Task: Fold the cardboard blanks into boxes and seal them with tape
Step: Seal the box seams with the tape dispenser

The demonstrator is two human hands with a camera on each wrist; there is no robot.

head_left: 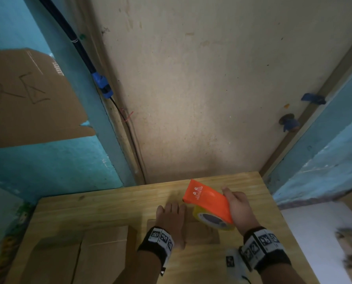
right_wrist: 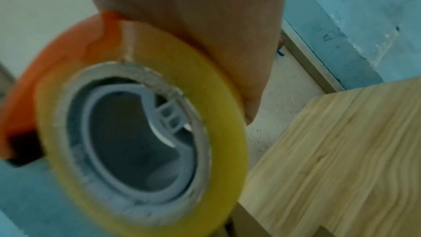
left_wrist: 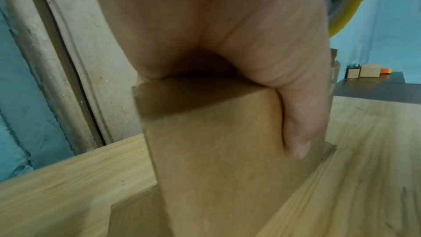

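Note:
A small brown cardboard box (head_left: 201, 232) stands on the wooden table (head_left: 99, 210). My left hand (head_left: 171, 216) lies over its top. In the left wrist view the palm (left_wrist: 227, 24) presses on the box (left_wrist: 216, 150) and the thumb (left_wrist: 298, 132) curls down its right side. My right hand (head_left: 238, 208) grips an orange tape dispenser (head_left: 206, 198) with a yellow tape roll (head_left: 214, 221), held just above the box's right end. The right wrist view shows the roll (right_wrist: 216, 96), its grey core and the orange dispenser (right_wrist: 56, 60) under my palm (right_wrist: 193, 15).
Flat cardboard blanks (head_left: 78, 253) lie at the table's near left. A cardboard sheet (head_left: 27, 95) with writing hangs on the blue wall. A black cable (head_left: 85, 52) runs down beside the beige wall. A dark shelf (left_wrist: 369, 86) with small boxes stands behind.

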